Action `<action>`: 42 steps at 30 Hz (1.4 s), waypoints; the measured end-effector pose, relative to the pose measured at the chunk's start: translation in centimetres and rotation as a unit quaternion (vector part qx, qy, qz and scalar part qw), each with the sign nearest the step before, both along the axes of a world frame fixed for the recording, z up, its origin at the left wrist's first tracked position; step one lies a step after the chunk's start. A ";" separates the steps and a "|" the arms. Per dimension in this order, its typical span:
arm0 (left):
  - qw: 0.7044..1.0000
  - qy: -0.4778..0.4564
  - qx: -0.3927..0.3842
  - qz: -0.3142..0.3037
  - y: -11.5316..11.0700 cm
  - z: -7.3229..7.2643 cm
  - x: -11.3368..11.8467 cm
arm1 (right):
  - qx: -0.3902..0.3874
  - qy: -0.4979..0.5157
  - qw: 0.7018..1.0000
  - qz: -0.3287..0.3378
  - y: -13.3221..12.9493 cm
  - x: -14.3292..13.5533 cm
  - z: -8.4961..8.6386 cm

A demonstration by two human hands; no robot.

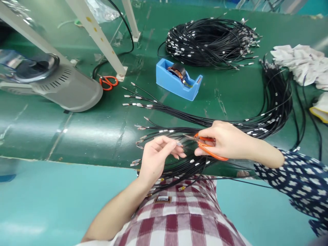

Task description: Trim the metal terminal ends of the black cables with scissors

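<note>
My right hand (pixel 217 140) holds orange-handled scissors (pixel 211 150), their blades pointing left toward my left hand (pixel 160 153). Between thumb and forefinger, my left hand pinches a small whitish cable end (pixel 178 144); its exact shape is hard to make out. Both hands are above bundles of thin black cables (pixel 176 116) with white labels and metallic tips at their left ends. Part of the cables hangs over the table's front edge, against a red-and-white checked apron (pixel 171 218).
Behind the hands, a blue tape dispenser (pixel 176 85) stands on the green table (pixel 89 133). A large cable coil (pixel 210 42) lies farther back, crumpled white gloves (pixel 302 65) at the right. A grey machine (pixel 74 89), white posts (pixel 102 41) and second orange scissors (pixel 109 82) occupy the left.
</note>
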State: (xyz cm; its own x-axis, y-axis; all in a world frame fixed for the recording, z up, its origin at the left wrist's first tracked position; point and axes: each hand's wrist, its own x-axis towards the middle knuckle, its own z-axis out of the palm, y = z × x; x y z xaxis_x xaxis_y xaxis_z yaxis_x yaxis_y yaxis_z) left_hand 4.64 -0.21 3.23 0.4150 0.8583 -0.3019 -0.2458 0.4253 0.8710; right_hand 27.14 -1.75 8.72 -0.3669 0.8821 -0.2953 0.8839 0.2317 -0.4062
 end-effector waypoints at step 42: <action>0.992 -0.117 -0.046 0.023 -1.1 -0.5 0.8 | 0.102 -0.084 0.991 0.021 -1.1 -1.7 1.3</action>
